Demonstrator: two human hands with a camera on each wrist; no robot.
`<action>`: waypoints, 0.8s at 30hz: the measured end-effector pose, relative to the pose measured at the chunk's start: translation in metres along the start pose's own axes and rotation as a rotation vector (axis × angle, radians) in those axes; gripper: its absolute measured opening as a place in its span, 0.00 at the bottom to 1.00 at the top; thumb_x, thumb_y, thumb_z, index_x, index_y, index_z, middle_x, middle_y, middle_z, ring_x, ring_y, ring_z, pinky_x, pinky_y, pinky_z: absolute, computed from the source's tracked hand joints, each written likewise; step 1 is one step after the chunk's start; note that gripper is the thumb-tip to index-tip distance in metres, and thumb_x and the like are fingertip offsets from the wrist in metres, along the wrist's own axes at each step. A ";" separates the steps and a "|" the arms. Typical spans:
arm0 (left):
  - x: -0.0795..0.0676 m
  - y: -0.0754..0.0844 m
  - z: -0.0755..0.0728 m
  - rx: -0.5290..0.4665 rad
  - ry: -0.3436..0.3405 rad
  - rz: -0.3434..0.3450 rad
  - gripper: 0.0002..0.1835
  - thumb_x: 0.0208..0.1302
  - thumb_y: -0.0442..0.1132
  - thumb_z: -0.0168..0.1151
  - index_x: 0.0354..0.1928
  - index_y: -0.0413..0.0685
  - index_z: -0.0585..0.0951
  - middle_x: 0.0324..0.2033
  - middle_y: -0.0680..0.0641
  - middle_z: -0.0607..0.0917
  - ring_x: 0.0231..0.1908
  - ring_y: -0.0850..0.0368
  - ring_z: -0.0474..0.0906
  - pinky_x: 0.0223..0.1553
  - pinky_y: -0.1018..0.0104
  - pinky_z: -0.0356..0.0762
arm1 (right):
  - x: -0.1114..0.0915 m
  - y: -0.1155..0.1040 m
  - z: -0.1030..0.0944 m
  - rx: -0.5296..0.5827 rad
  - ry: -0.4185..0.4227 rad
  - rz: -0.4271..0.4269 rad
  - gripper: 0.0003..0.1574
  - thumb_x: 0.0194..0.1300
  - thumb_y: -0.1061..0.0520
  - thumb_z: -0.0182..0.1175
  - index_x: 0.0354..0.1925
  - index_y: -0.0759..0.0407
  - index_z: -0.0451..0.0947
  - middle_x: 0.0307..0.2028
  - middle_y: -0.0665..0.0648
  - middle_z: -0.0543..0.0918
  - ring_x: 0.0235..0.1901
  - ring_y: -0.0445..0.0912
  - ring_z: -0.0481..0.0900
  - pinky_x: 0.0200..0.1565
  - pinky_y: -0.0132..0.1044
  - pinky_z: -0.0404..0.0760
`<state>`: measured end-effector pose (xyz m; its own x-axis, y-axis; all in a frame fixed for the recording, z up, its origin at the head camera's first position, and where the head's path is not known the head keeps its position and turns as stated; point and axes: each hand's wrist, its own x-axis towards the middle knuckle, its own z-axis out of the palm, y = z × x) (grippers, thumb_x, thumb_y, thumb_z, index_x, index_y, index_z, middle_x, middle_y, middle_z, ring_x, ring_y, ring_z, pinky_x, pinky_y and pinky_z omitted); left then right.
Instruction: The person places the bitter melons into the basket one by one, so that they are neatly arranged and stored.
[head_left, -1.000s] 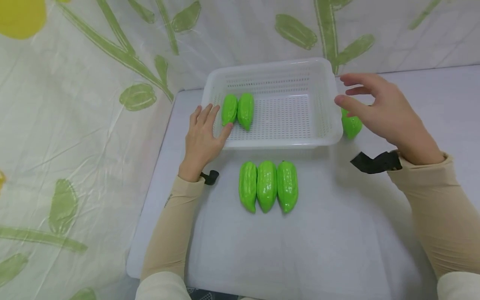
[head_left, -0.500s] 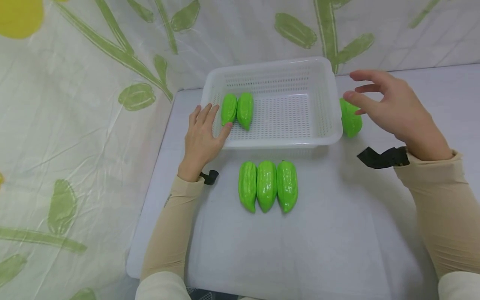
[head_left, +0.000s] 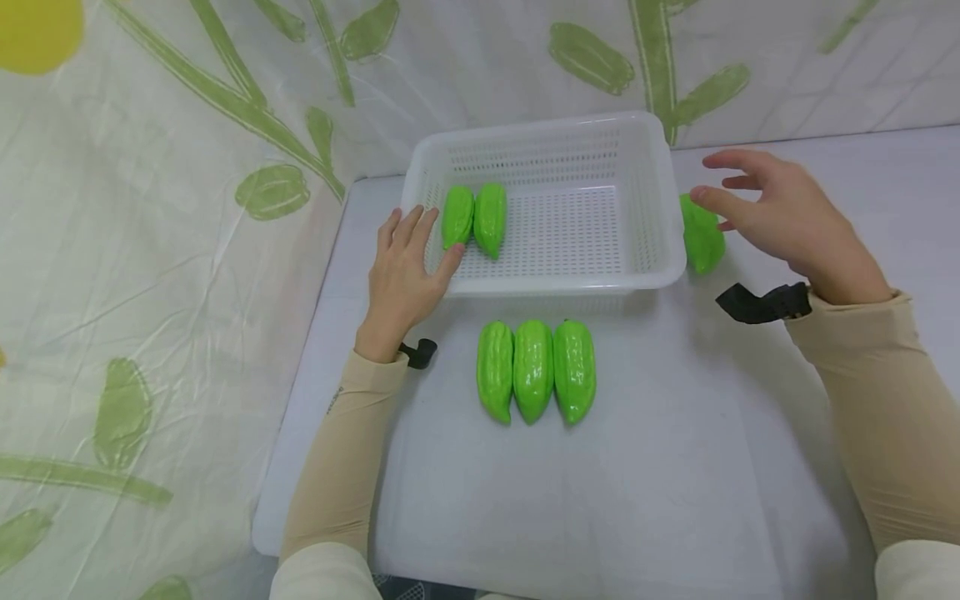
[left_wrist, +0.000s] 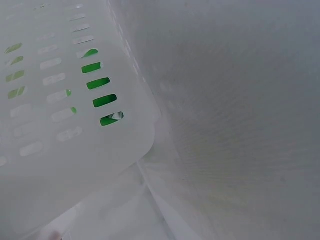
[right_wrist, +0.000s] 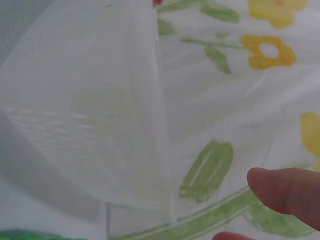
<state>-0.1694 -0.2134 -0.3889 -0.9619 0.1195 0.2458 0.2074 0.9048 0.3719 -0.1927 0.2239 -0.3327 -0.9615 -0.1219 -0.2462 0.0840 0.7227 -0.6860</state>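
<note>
A white plastic basket (head_left: 577,287) with slotted walls stands at the back of the table, holding two glossy green pointed vegetables (head_left: 491,221) at its left end. My left hand (head_left: 407,273) rests at the basket's left front corner, fingers extended over the rim. In the left wrist view, green shows through the slots of the basket wall (left_wrist: 115,145). My right hand (head_left: 783,221) hovers right of the basket, fingers loosely bent and holding nothing. Another green vegetable (head_left: 701,242) lies below it against the basket's right side, partly covered by the hand.
Three more green vegetables (head_left: 534,372) lie side by side on the white table (head_left: 600,500) in front of the basket. A sheet with printed plants (head_left: 195,192) hangs along the left and back edges.
My right hand has shifted right, away from the basket's right rim, uncovering more of the vegetable there. My left hand, the basket and the vegetables stay in place.
</note>
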 end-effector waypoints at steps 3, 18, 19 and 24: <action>0.000 0.000 0.000 -0.002 -0.003 -0.003 0.38 0.75 0.64 0.52 0.78 0.50 0.68 0.77 0.41 0.67 0.81 0.41 0.50 0.69 0.33 0.68 | 0.005 0.005 0.002 -0.015 -0.017 0.005 0.49 0.74 0.28 0.51 0.83 0.42 0.53 0.79 0.68 0.59 0.54 0.64 0.84 0.51 0.74 0.72; 0.000 0.001 0.000 -0.001 -0.012 -0.012 0.38 0.75 0.65 0.51 0.78 0.51 0.68 0.78 0.42 0.66 0.81 0.42 0.49 0.68 0.33 0.70 | 0.017 0.017 0.006 -0.070 -0.037 0.027 0.52 0.75 0.27 0.48 0.83 0.50 0.51 0.80 0.72 0.53 0.73 0.75 0.62 0.53 0.82 0.67; 0.000 0.001 0.000 -0.001 -0.012 -0.013 0.38 0.75 0.65 0.51 0.78 0.51 0.68 0.78 0.43 0.66 0.81 0.42 0.49 0.67 0.33 0.70 | 0.018 0.018 0.007 -0.079 -0.029 0.020 0.52 0.75 0.27 0.48 0.83 0.51 0.52 0.80 0.72 0.53 0.74 0.75 0.59 0.54 0.81 0.67; 0.000 0.001 0.000 0.002 -0.009 -0.013 0.38 0.75 0.65 0.51 0.78 0.50 0.68 0.77 0.42 0.67 0.81 0.42 0.49 0.68 0.33 0.69 | 0.027 0.027 0.011 -0.109 -0.003 -0.011 0.52 0.75 0.28 0.48 0.82 0.56 0.54 0.81 0.70 0.53 0.74 0.74 0.58 0.60 0.79 0.65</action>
<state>-0.1693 -0.2127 -0.3883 -0.9659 0.1117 0.2334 0.1950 0.9070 0.3732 -0.2133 0.2323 -0.3653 -0.9616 -0.1322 -0.2406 0.0441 0.7907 -0.6106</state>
